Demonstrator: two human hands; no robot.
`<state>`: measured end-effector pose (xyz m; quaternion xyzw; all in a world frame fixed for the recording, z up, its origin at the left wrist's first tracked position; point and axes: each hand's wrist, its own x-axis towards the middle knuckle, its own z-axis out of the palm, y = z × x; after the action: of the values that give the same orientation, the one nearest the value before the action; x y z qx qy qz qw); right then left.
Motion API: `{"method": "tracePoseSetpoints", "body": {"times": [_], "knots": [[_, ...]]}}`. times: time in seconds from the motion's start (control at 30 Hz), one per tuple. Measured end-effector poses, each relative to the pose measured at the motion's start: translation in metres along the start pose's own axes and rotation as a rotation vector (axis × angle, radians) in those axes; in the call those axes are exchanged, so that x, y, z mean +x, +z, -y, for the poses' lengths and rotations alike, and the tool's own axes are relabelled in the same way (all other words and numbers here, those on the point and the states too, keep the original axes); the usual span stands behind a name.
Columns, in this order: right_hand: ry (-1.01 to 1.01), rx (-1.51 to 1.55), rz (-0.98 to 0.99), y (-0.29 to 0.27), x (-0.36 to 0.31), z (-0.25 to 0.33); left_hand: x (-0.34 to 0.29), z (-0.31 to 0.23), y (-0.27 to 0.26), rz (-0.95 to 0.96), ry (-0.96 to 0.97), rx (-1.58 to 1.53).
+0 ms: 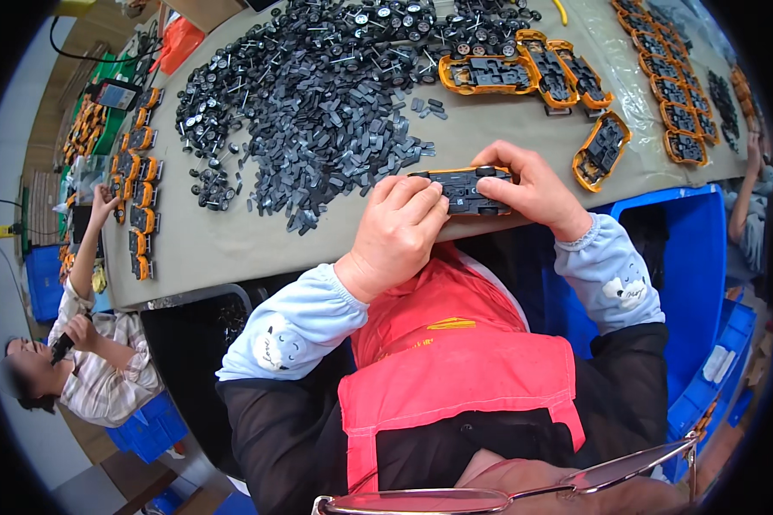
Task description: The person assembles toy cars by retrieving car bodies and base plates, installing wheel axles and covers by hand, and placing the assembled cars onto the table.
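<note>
A toy car [464, 192] with an orange body lies upside down at the table's near edge, its black underside and wheels facing up. My left hand [401, 221] is closed over its left end, fingers pressed onto the underside. At the other end my right hand [531, 188] grips the car, thumb on the underside near a wheel and fingers round the far side. Beyond my left hand spreads a pile of small dark grey plastic pieces [331, 142]. To the right another upturned orange toy car [602, 150] lies apart, without visible wheels.
Black wheels on axles [318, 39] are heaped at the back. Upturned orange car bodies [489, 75] lie beyond my hands, with rows of more [678, 118] at far right. Blue bins [678, 232] stand right. At left, a co-worker [103, 360] reaches toward lined-up cars [142, 219].
</note>
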<state>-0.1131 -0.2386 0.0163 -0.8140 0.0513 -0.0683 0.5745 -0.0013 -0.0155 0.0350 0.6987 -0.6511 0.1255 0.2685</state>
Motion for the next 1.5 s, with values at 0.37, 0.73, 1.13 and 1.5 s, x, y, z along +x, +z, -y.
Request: {"method": "tracePoseSetpoints", "body": {"times": [0.37, 0.73, 1.13, 1.5], "knots": [[-0.102, -0.12, 0.171, -0.013, -0.004, 0.008, 0.011, -0.007, -0.001, 0.047, -0.219, -0.09], [-0.19, -0.247, 0.142, -0.01, 0.001, 0.002, 0.028, -0.003, -0.007, 0.18, -0.334, -0.139], [-0.198, -0.175, 0.192, -0.016, 0.008, 0.003, 0.046, 0.0, -0.007, 0.303, -0.356, -0.112], [-0.05, 0.114, 0.101, -0.008, 0.007, -0.005, 0.051, -0.003, -0.005, 0.321, -0.336, -0.067]]}}
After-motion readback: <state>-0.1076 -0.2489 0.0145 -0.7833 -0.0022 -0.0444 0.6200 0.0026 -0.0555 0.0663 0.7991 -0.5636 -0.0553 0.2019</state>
